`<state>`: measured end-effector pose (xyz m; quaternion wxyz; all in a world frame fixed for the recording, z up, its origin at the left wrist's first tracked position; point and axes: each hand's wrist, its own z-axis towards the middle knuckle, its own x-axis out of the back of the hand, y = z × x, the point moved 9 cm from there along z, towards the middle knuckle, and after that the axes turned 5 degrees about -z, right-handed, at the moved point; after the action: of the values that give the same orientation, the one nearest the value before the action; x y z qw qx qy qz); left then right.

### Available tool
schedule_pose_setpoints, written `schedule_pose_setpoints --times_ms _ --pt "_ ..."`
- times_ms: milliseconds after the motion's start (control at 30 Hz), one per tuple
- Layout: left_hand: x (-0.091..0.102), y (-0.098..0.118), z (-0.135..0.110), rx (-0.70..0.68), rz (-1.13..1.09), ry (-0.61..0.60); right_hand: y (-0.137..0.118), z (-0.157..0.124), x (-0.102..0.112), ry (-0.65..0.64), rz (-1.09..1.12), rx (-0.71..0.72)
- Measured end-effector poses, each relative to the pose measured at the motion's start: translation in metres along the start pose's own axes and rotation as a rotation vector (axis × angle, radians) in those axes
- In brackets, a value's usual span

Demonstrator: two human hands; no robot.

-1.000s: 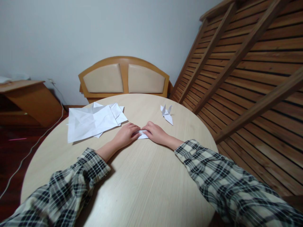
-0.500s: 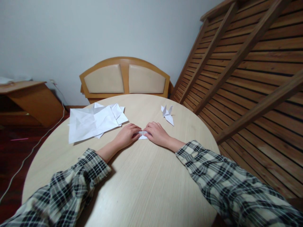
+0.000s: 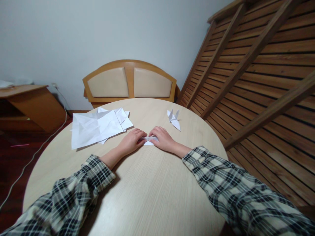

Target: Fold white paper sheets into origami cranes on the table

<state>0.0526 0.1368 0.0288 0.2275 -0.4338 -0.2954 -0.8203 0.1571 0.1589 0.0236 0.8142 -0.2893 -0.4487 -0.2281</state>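
A small folded white paper piece lies on the round light-wood table, past its middle. My left hand and my right hand meet over it, fingers curled and pinched on its two ends. Most of the paper is hidden under my fingers. Both forearms wear checked sleeves and rest on the tabletop.
A loose pile of creased white sheets lies at the table's left back. A finished white paper crane stands at the right back. A wooden chair faces me; a slatted wooden frame leans at right, a low cabinet at left.
My hands have drawn slightly closer together on the small paper; my fingertips shifted a little. Nothing else moved.
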Motion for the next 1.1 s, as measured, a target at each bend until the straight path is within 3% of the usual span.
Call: schedule_pose_setpoints --times_ms 300,600,1100 --pt "0.000 -0.003 0.001 0.039 0.023 0.002 0.005 -0.001 -0.002 -0.054 -0.086 -0.060" --pt "-0.001 -0.003 0.001 0.025 0.011 -0.014 0.014 0.000 -0.006 -0.036 0.016 -0.086" --pt "0.002 -0.001 0.000 0.042 0.013 0.006 0.002 -0.001 -0.002 -0.051 -0.013 -0.035"
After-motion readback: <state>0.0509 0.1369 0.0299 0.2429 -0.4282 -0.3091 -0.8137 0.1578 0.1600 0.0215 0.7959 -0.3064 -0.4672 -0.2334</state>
